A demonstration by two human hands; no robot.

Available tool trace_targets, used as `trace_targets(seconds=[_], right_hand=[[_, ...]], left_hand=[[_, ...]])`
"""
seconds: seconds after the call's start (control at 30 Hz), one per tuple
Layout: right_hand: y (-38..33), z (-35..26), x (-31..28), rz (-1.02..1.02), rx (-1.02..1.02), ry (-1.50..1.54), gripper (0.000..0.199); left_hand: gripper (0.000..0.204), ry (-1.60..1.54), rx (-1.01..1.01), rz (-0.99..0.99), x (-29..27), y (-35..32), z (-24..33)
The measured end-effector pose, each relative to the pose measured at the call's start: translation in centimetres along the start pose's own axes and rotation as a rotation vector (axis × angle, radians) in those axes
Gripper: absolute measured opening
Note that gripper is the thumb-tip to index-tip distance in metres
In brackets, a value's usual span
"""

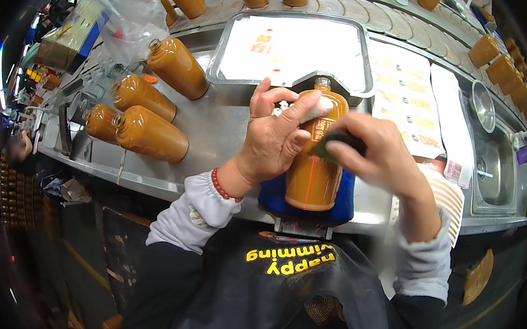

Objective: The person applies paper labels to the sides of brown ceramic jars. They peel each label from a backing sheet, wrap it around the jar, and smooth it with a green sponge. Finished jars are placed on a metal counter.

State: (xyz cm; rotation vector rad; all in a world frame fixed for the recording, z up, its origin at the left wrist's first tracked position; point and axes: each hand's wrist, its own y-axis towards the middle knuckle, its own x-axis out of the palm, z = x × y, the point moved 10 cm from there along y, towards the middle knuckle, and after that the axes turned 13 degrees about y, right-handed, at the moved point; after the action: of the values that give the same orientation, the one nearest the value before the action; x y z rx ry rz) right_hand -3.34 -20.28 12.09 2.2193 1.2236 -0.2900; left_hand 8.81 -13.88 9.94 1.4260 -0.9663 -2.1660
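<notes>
step: labelling/wiping | left hand (273,142) gripping amber bottle (312,168) on blue pad (342,203) | right hand (383,155) pinching dark sponge (339,142) at bottle's 3 o'clock | next: probably needing a steady hold while rubbing the label flat

A bottling factory line: amber bottles (176,68) along a steel conveyor (350,7)

The bottle (313,162) at frame centre is showing amber-orange with a pale label patch. It is resting on a blue pad (341,201). The table (216,130) is appearing grey metal. The left wrist is wearing a red bead bracelet (221,187). The sleeves (195,212) are showing pale grey; the apron (277,302) is showing black with yellow lettering.
</notes>
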Motion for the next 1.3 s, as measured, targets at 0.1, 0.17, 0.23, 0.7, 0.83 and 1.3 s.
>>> trace_targets(seconds=[0.1, 0.17, 0.23, 0.7, 0.83, 1.3], right_hand=[[3.0, -2.0, -1.1, 0.125, -0.145, -0.413, 0.018], [3.1, -3.0, 2.0, -0.187, -0.155, -0.241, 0.017], [3.7, 0.2, 1.4, -0.12, -0.078, -0.135, 0.016], [-5.0, 0.5, -2.9, 0.267, 0.038, -0.031, 0.016], [-1.0, 1.0, -2.9, 0.379, -0.146, -0.1, 0.017], [-1.3, -5.7, 4.0, -0.279, -0.261, -0.237, 0.014]], left_hand=[[0.056, -0.065, -0.157, 0.037, -0.3, -1.3, -1.2], [0.057, -0.095, -0.254, 0.056, -0.4, -2.8, -2.0], [0.06, -0.053, -0.236, 0.058, -0.4, -3.2, -1.6], [0.047, 0.03, 0.206, -0.132, 1.0, 2.2, 1.4], [0.05, -0.002, -0.09, -0.043, 0.9, 1.9, -1.9], [0.058, -0.999, -0.764, -0.331, 7.0, -2.5, -6.5]])
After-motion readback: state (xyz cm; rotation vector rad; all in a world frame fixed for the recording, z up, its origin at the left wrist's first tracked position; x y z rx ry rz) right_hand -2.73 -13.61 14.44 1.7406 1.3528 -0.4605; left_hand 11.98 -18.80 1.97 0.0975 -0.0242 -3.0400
